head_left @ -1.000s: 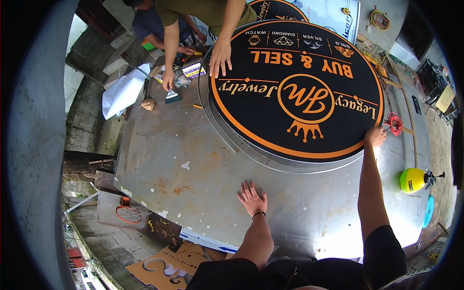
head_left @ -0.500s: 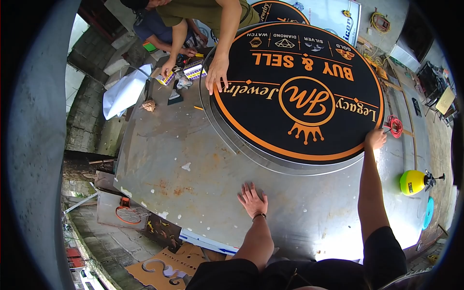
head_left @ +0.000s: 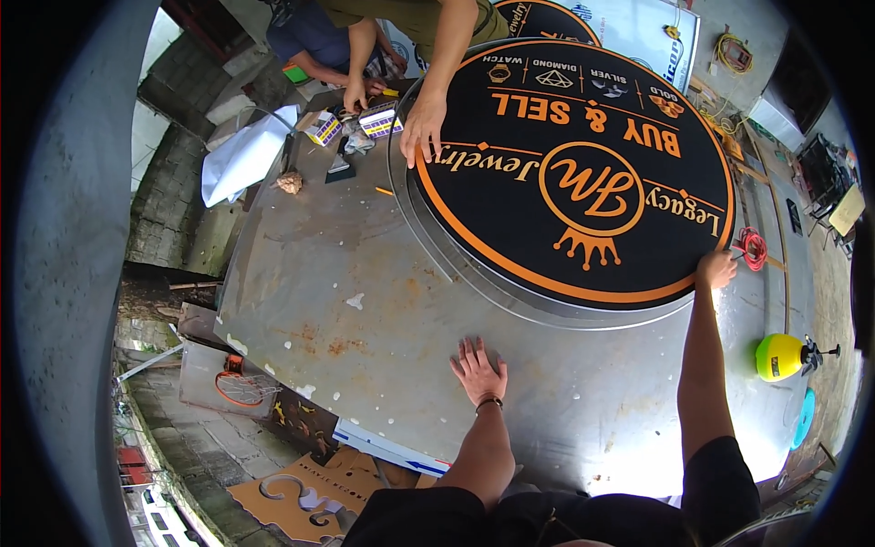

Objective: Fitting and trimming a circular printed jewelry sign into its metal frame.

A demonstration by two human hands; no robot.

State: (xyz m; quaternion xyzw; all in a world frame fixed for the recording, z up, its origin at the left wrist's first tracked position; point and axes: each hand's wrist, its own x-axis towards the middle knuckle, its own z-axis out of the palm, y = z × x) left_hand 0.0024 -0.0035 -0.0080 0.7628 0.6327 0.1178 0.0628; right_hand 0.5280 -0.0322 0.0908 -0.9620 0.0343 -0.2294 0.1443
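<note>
My left hand (head_left: 478,370) lies flat on the metal tabletop (head_left: 365,273), palm down and fingers spread, with nothing in it. A large round black sign (head_left: 510,228) with an orange border and gold and orange lettering rests on the table, upside down from my side. At its near right edge my right hand (head_left: 716,269) is closed around the rim; the fingertips are partly hidden. A clear-looking curved rim (head_left: 406,214) shows beyond the sign's left and near edge. Across the table, a co-worker's hand (head_left: 424,128) presses on the sign's left edge.
By the co-worker's other hand (head_left: 357,95) stand two small boxes (head_left: 379,118) and a scraper (head_left: 340,169). A red cable coil (head_left: 751,248) lies beside my right hand. A yellow-green spray bottle (head_left: 779,356) is at the right. Behind is another round sign (head_left: 547,18).
The co-worker's other hand has moved off a small box, away toward the far side. The whole view has shifted slightly. Both my hands stay where they were.
</note>
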